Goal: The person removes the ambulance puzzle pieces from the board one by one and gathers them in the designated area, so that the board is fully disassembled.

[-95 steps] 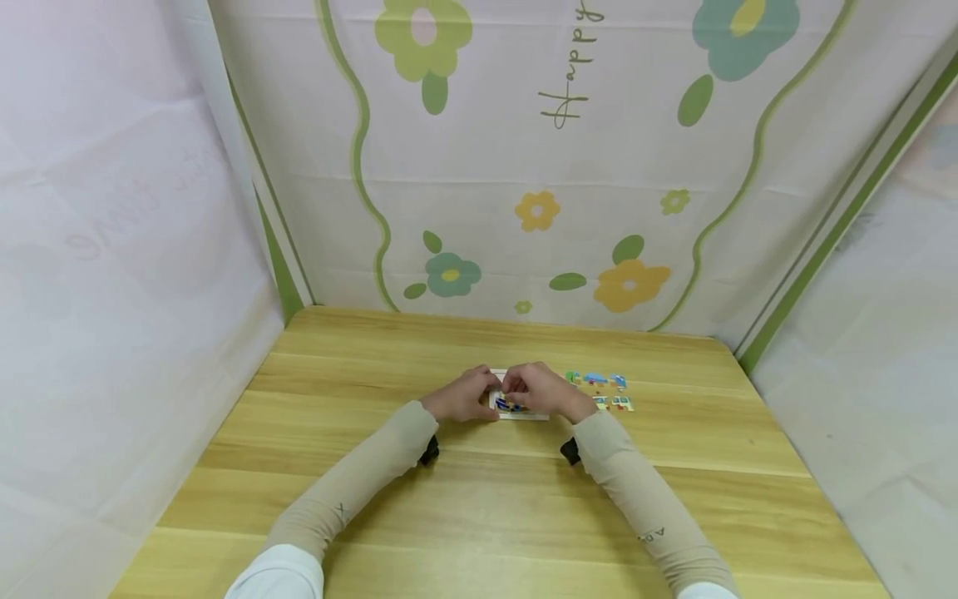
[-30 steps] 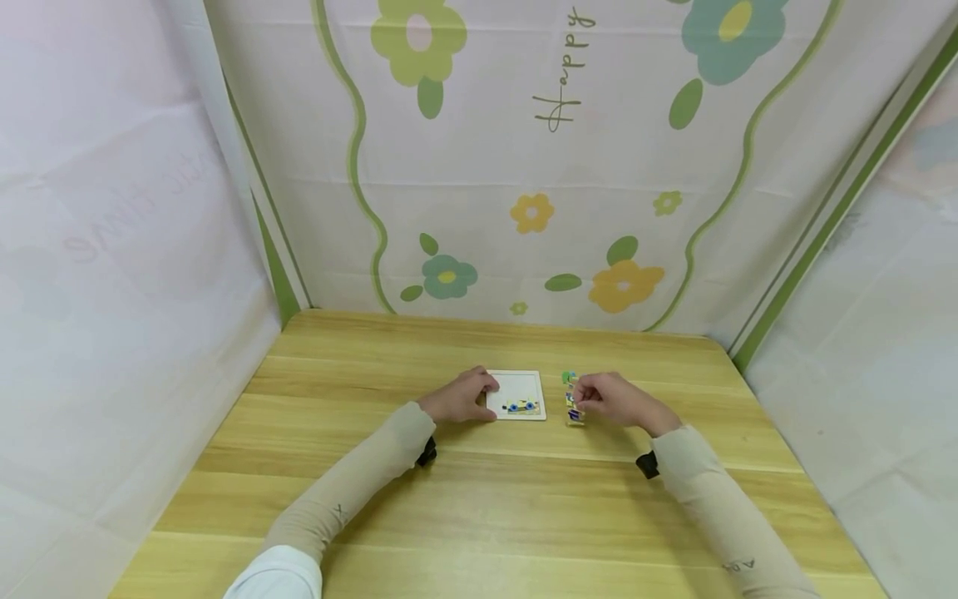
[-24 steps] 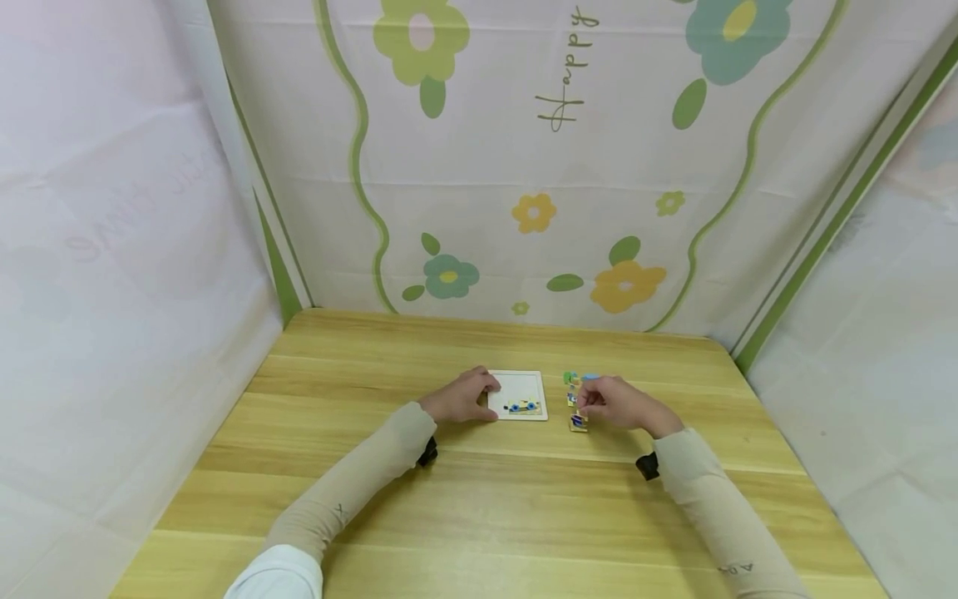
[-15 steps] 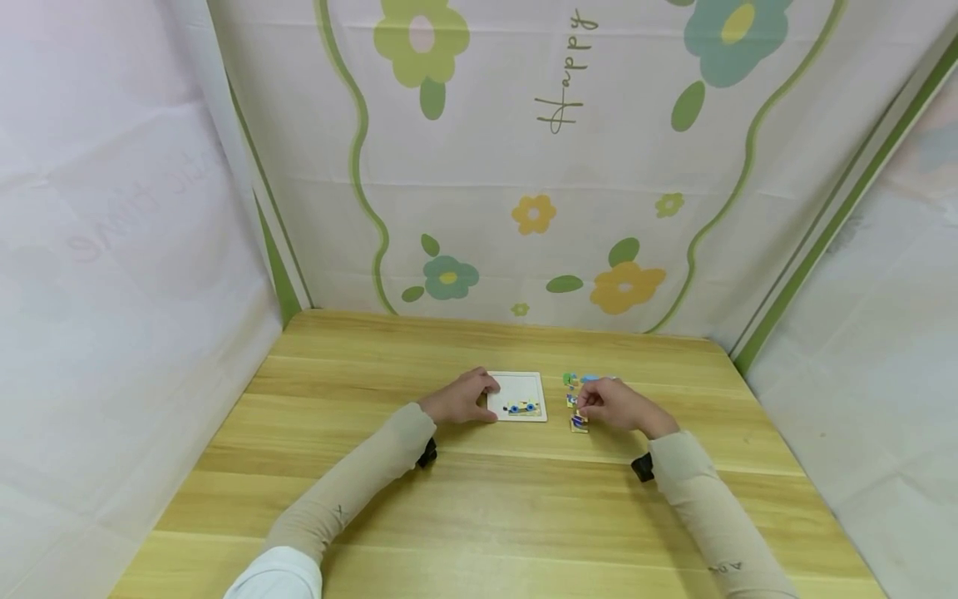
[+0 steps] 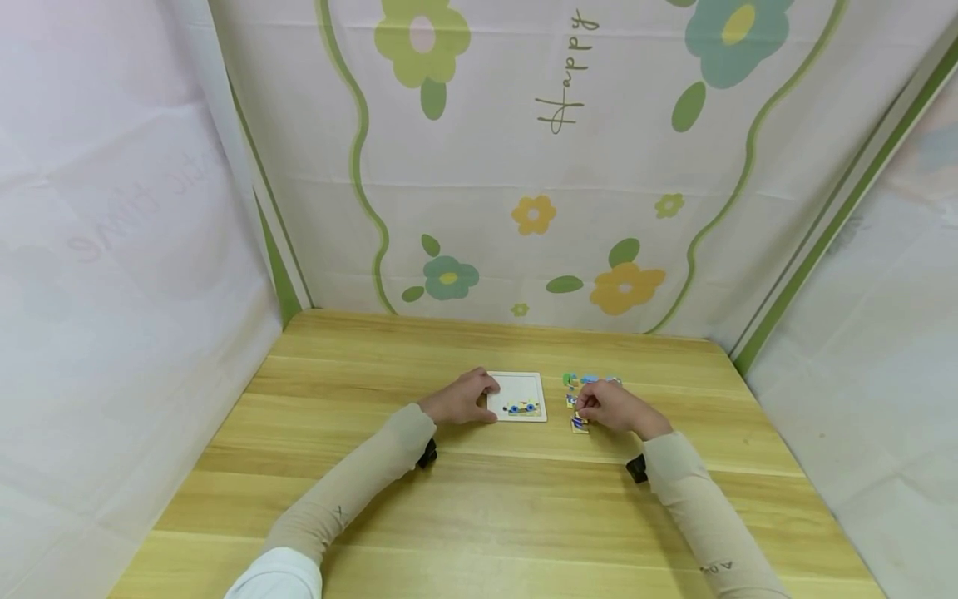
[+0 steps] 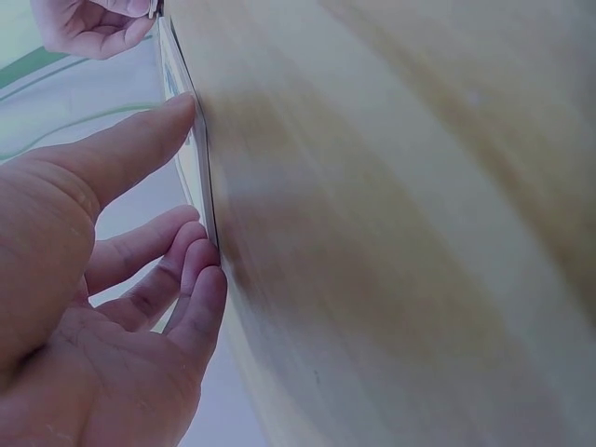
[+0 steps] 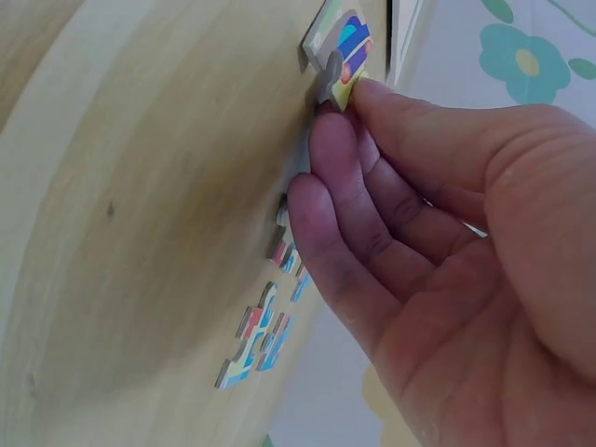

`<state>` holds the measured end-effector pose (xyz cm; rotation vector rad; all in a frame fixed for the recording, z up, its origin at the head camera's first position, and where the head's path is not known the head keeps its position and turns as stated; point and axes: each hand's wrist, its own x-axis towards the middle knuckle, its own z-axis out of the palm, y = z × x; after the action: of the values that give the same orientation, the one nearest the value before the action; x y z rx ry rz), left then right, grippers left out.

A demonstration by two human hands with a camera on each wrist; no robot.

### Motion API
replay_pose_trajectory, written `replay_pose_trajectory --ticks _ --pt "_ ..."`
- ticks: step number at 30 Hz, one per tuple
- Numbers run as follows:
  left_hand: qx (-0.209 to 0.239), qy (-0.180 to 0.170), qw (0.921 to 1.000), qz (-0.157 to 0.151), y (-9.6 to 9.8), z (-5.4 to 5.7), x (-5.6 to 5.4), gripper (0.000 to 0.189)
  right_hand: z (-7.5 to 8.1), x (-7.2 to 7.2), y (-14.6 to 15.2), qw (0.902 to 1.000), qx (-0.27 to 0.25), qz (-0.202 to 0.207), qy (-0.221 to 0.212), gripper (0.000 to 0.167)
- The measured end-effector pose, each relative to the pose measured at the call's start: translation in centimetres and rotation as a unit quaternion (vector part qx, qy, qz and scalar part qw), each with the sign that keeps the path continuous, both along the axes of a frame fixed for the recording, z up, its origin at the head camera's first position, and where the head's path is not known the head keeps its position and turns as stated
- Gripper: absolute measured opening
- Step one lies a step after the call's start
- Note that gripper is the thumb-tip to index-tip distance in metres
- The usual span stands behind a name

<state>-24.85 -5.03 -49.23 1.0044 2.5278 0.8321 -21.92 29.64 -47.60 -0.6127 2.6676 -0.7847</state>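
A white puzzle tray (image 5: 516,387) lies flat on the table, with joined pieces showing a yellow vehicle with blue wheels (image 5: 522,408) along its near edge. My left hand (image 5: 461,398) holds the tray's left side, thumb (image 6: 149,144) and curved fingertips at its edge in the left wrist view. To the right of the tray, my right hand (image 5: 617,406) pinches a jigsaw piece (image 7: 352,45) with purple and blue stripes between thumb and fingers. That piece (image 5: 580,425) is close over the table, partly hidden by the fingertips.
Several loose jigsaw pieces (image 5: 590,379) lie beyond and around my right hand, some hidden by it. More loose pieces (image 7: 251,345) show in the right wrist view. A floral cloth (image 5: 479,166) hangs behind the wooden table (image 5: 479,516), with white cloth on both sides.
My right hand was over the tray about three seconds ago; it has moved right to the loose pieces and pinches one, shifting it slightly. The left hand stays at the tray.
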Motion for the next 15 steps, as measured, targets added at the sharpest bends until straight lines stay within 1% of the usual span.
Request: replay_pose_trajectory --ticks 4,8,15 --pt "-0.002 -0.003 1.0 0.005 0.1 0.1 0.0 0.056 0.1 0.0 0.0 0.9999 0.01 0.001 0.01 0.009" --pt "-0.005 -0.003 1.0 0.004 0.1 0.2 0.0 0.057 0.5 0.1 0.0 0.9996 0.022 0.005 0.016 0.007" --pt "-0.006 -0.011 0.9999 0.009 0.1 0.2 0.0 0.058 2.5 -0.4 -0.2 0.9995 0.031 -0.009 -0.004 0.009"
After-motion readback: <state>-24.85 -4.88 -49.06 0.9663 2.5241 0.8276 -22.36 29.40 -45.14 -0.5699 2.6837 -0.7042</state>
